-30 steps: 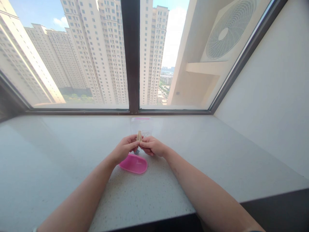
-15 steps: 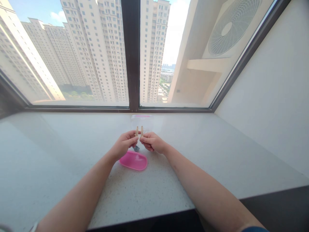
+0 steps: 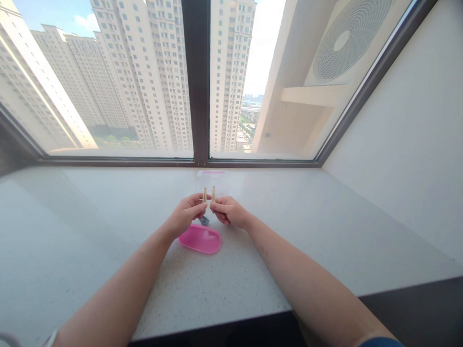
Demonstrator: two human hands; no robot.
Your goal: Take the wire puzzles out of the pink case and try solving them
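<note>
My left hand (image 3: 188, 211) pinches a small light-brown clip-like piece (image 3: 205, 194) that points upward. A similar upright piece (image 3: 213, 194) is pinched in my right hand (image 3: 228, 211). The two pieces stand side by side with a narrow gap between them. Just below my left fingers lies a small grey object (image 3: 204, 220), partly hidden. Nearer to me, a pink oval tray (image 3: 200, 239) rests on the pale speckled counter (image 3: 217, 289), its left end beside my left wrist. Behind my hands is a clear container (image 3: 213, 179) with a pink strip.
A dark window frame (image 3: 201, 96) rises behind the counter, with tall buildings outside and an outdoor fan unit (image 3: 342, 41) at the upper right. A white wall (image 3: 405, 135) bounds the right side. The counter's front edge runs across the bottom.
The two pieces have moved very slightly apart at their tops. Both hands keep their grip in nearly the same place.
</note>
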